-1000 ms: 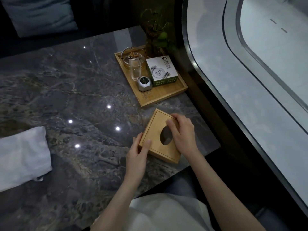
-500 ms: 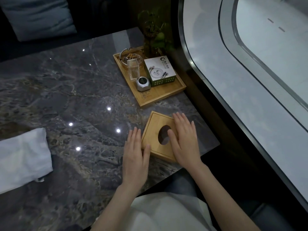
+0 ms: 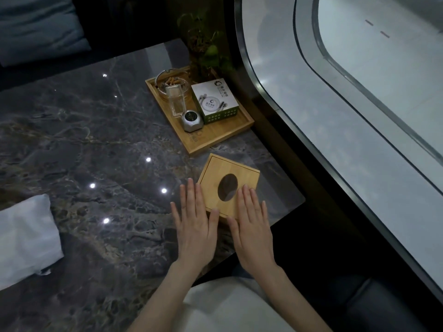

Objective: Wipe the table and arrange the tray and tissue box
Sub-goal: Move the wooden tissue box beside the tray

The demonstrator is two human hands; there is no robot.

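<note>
A wooden tissue box (image 3: 225, 173) with an oval hole in its lid lies on the dark marble table (image 3: 79, 149), near the table's right front corner. My left hand (image 3: 195, 226) is flat and open beside the box's near-left edge, thumb touching it. My right hand (image 3: 251, 226) is flat and open over the box's near corner, fingertips on the lid. Just behind the box stands a wooden tray (image 3: 225, 137) carrying a glass ashtray (image 3: 170, 81), a clear holder (image 3: 176, 101), a small silver device (image 3: 190, 121) and a white-green box (image 3: 214, 99).
A folded white cloth (image 3: 24, 238) lies at the table's left front. A potted plant (image 3: 206, 51) stands behind the tray by the curved window ledge (image 3: 299, 121). A blue cushion (image 3: 36, 27) sits beyond the far edge. The table's right edge runs close to the box.
Both hands let go of the tissue box, flattened out and slid back toward me. The box now rests on the table, turned slightly.
</note>
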